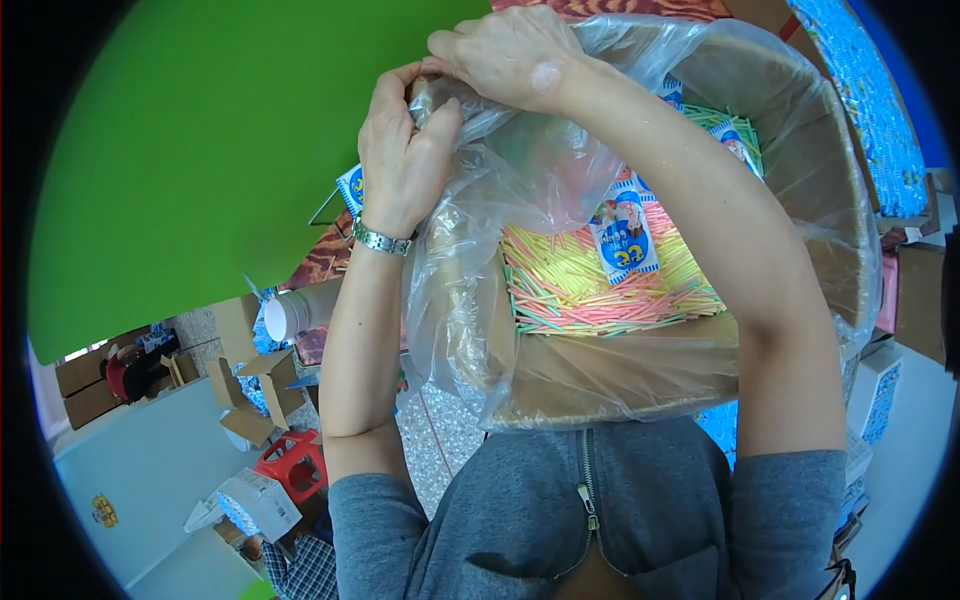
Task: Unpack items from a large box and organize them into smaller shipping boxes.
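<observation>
Both hands meet above the far rim of the cardboard box (800, 190); the left hand (400, 160) and right hand (505, 55) pinch the gathered clear plastic bag (520, 170), pulling the liner up off the coloured sticks (590, 285) inside the box.

The clear plastic bag (520, 190) lines a brown cardboard box (800, 170) — its thin, crinkled film drapes over the box's near wall and rim. Its far-left top edge is gathered and pulled upward. Inside it lie pastel sticks (590, 290) — yellow, pink, green — packed flat in rows.
</observation>
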Action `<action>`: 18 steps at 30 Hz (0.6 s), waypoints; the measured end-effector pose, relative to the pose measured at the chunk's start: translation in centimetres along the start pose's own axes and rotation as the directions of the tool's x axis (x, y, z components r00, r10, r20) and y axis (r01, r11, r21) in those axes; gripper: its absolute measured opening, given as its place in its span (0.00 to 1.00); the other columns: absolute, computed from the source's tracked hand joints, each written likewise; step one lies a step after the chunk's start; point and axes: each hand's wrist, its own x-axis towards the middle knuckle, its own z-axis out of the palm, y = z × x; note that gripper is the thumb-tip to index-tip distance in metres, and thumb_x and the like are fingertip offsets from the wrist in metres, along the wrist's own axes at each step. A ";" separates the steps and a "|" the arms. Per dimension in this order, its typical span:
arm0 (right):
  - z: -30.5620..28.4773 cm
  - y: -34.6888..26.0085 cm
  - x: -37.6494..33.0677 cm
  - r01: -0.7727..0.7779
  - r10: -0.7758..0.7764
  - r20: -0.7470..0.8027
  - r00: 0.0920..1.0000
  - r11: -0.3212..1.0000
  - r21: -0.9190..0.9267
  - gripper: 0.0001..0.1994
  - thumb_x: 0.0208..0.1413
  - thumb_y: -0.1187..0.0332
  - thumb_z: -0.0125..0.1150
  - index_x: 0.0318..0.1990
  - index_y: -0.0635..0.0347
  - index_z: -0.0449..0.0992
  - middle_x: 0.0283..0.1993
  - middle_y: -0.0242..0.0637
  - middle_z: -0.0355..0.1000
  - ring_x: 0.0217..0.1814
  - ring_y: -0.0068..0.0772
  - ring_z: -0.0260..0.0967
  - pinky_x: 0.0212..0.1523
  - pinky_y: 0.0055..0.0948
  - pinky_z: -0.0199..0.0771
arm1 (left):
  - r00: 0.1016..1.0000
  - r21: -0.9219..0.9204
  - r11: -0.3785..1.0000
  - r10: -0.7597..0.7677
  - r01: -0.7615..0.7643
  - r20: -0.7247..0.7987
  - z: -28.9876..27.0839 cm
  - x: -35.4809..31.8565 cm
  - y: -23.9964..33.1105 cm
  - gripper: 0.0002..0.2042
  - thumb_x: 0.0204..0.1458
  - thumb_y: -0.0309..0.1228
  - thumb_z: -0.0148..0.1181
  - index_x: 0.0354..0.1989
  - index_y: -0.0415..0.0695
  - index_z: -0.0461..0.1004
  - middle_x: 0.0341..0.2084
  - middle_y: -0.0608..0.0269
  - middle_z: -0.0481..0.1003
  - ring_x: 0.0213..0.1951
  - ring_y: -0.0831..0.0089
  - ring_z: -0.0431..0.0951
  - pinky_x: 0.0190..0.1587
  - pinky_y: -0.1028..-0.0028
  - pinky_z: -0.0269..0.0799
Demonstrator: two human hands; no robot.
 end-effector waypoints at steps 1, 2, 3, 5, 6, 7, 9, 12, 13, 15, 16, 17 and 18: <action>0.1 0.0 -0.1 0.001 -0.001 -0.034 0.999 1.000 0.000 0.30 0.50 0.53 0.63 0.63 0.45 0.68 0.55 0.47 0.71 0.42 0.42 0.78 0.35 0.42 0.78 | 1.000 -0.020 1.000 0.016 -0.016 -0.006 0.1 0.0 0.0 0.21 0.46 0.33 0.57 0.49 0.36 0.70 0.41 0.45 0.76 0.44 0.53 0.77 0.48 0.63 0.70; 0.2 0.1 -0.1 0.002 -0.002 -0.071 0.998 1.000 -0.002 0.27 0.53 0.56 0.60 0.62 0.45 0.70 0.50 0.47 0.74 0.42 0.43 0.77 0.37 0.45 0.77 | 0.999 -0.039 0.999 0.034 -0.034 -0.015 0.1 0.0 0.1 0.21 0.47 0.34 0.58 0.49 0.35 0.70 0.42 0.45 0.76 0.44 0.53 0.77 0.48 0.63 0.70; 1.0 0.4 0.1 0.001 -0.001 -0.074 0.997 1.000 0.001 0.27 0.53 0.56 0.60 0.62 0.45 0.70 0.50 0.47 0.74 0.42 0.43 0.77 0.37 0.45 0.77 | 0.999 -0.036 0.999 0.036 -0.037 -0.013 0.1 -0.1 0.2 0.21 0.47 0.34 0.58 0.49 0.35 0.70 0.42 0.45 0.76 0.44 0.53 0.77 0.48 0.63 0.70; 3.0 1.1 0.4 0.063 -0.068 -0.382 0.922 0.998 -0.026 0.15 0.61 0.52 0.49 0.38 0.53 0.75 0.34 0.40 0.78 0.34 0.47 0.78 0.29 0.45 0.76 | 0.999 0.008 0.999 0.050 -0.050 -0.019 0.4 -0.1 0.6 0.22 0.49 0.35 0.59 0.50 0.35 0.69 0.42 0.44 0.75 0.44 0.53 0.77 0.49 0.63 0.70; 3.4 1.5 0.6 0.064 -0.072 -0.395 0.916 0.997 -0.033 0.15 0.61 0.52 0.49 0.38 0.53 0.75 0.34 0.40 0.78 0.34 0.47 0.78 0.29 0.45 0.76 | 0.999 -0.019 0.999 0.050 -0.050 -0.015 0.6 -0.1 0.5 0.23 0.49 0.36 0.60 0.50 0.35 0.67 0.41 0.43 0.75 0.44 0.52 0.76 0.49 0.62 0.70; 3.6 1.4 0.6 0.065 -0.072 -0.411 0.909 0.997 -0.031 0.16 0.62 0.51 0.48 0.38 0.53 0.75 0.34 0.40 0.78 0.34 0.47 0.78 0.29 0.45 0.76 | 0.998 -0.016 0.998 0.059 -0.060 -0.022 0.7 -0.2 0.6 0.23 0.49 0.36 0.60 0.50 0.35 0.67 0.41 0.43 0.75 0.44 0.52 0.76 0.49 0.62 0.70; 3.7 1.5 1.2 0.064 -0.074 -0.436 0.897 0.997 -0.038 0.17 0.62 0.51 0.48 0.38 0.53 0.75 0.34 0.41 0.78 0.34 0.48 0.78 0.29 0.46 0.76 | 0.997 0.090 0.994 0.065 -0.062 -0.035 0.6 -0.4 0.9 0.23 0.50 0.37 0.60 0.50 0.35 0.66 0.40 0.43 0.74 0.44 0.50 0.76 0.49 0.61 0.70; 3.4 1.7 1.7 0.020 -0.032 -0.403 0.915 0.999 -0.035 0.17 0.62 0.51 0.48 0.39 0.53 0.75 0.33 0.41 0.77 0.33 0.49 0.77 0.29 0.46 0.76 | 0.998 0.085 0.994 0.065 -0.067 0.022 0.3 -0.3 1.1 0.23 0.50 0.38 0.61 0.50 0.35 0.65 0.40 0.43 0.74 0.44 0.50 0.75 0.49 0.60 0.69; 3.1 1.7 1.7 0.012 -0.027 -0.397 0.918 0.999 -0.039 0.16 0.62 0.51 0.48 0.39 0.53 0.75 0.34 0.42 0.77 0.34 0.48 0.77 0.30 0.46 0.76 | 0.997 0.104 0.993 0.054 -0.059 0.048 0.1 -0.2 1.3 0.23 0.50 0.37 0.61 0.50 0.36 0.65 0.40 0.43 0.74 0.44 0.51 0.75 0.49 0.60 0.69; 3.1 1.6 1.5 0.002 -0.022 -0.397 0.917 0.999 -0.050 0.16 0.62 0.51 0.48 0.40 0.53 0.74 0.35 0.42 0.77 0.36 0.48 0.77 0.31 0.45 0.77 | 0.996 0.106 0.991 0.083 -0.086 0.034 0.0 -0.2 0.8 0.21 0.49 0.35 0.60 0.48 0.37 0.66 0.38 0.44 0.74 0.41 0.52 0.76 0.46 0.62 0.70; 3.0 1.6 1.4 0.033 -0.055 -0.398 0.916 0.998 -0.062 0.15 0.62 0.52 0.48 0.41 0.52 0.74 0.37 0.42 0.76 0.38 0.46 0.77 0.32 0.44 0.77 | 0.998 0.037 0.998 0.058 -0.059 0.033 -0.3 -0.1 0.5 0.20 0.47 0.34 0.59 0.48 0.37 0.67 0.38 0.45 0.74 0.40 0.53 0.76 0.45 0.62 0.71; 3.0 1.7 1.3 0.063 -0.088 -0.399 0.913 0.995 -0.074 0.15 0.62 0.53 0.49 0.42 0.52 0.74 0.39 0.41 0.75 0.40 0.45 0.77 0.33 0.44 0.77 | 0.999 -0.032 0.999 0.034 -0.033 0.035 -0.5 0.0 0.3 0.20 0.46 0.32 0.59 0.47 0.37 0.68 0.37 0.46 0.75 0.38 0.54 0.77 0.43 0.63 0.71; 2.9 1.9 0.9 0.097 -0.125 -0.366 0.922 0.991 -0.095 0.14 0.60 0.54 0.51 0.44 0.51 0.73 0.41 0.39 0.75 0.44 0.43 0.75 0.36 0.42 0.78 | 0.999 -0.034 0.998 0.045 -0.044 0.027 -0.5 0.1 0.0 0.20 0.46 0.32 0.59 0.47 0.37 0.68 0.37 0.46 0.75 0.38 0.54 0.77 0.43 0.63 0.71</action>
